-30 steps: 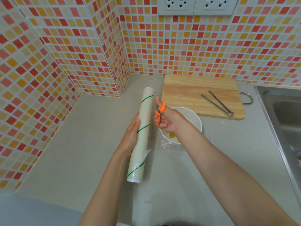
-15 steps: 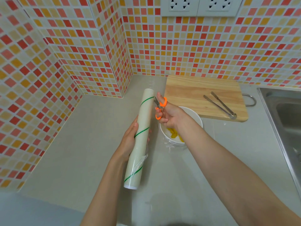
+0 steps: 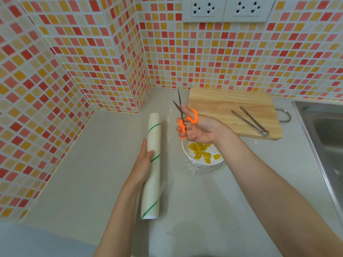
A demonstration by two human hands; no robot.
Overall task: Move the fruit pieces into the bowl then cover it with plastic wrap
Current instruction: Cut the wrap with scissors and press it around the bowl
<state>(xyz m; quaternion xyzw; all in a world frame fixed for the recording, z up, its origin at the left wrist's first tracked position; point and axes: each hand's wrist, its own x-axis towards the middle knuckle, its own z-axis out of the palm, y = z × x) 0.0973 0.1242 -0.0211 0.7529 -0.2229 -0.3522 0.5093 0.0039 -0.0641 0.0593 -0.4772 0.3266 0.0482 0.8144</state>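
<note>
Count: 1 roll of plastic wrap [image 3: 151,164], 1 pr scissors [image 3: 182,115], 1 white bowl [image 3: 187,154], 1 cutting board [image 3: 232,106], 1 pr metal tongs [image 3: 250,121], 2 wall sockets [image 3: 225,8], 1 sink [image 3: 323,130] at right edge. Fruit pieces [image 3: 202,152]: yellow chunks, approx 8–10, overlapping so exact no. can't be told; all inside bowl, none on board.

Left hand [image 3: 144,164]: curled round the roll near its middle, fingers wrapped over the left side. Roll lies lengthwise, far end toward wall corner, near end toward camera; green diagonal stripes on it. Whether roll rests on counter [image 3: 83,173] or is lifted: can't tell.

Right hand [image 3: 200,128]: holds scissors by orange handles, thumb thru upper loop, fingers thru lower. Blades apart in a narrow V, tips pointing up toward wall, above and just left of bowl.

Bowl sits on counter btwn roll and board, partly hidden by right hand and wrist. Crinkled clear film [image 3: 194,166] shows at bowl's near-left rim; a clear sheet seems to span from roll toward bowl, edges hard to trace. Tongs lie on board's right half, closed end toward sink. Board's metal loop handle pokes out on right side.
</note>
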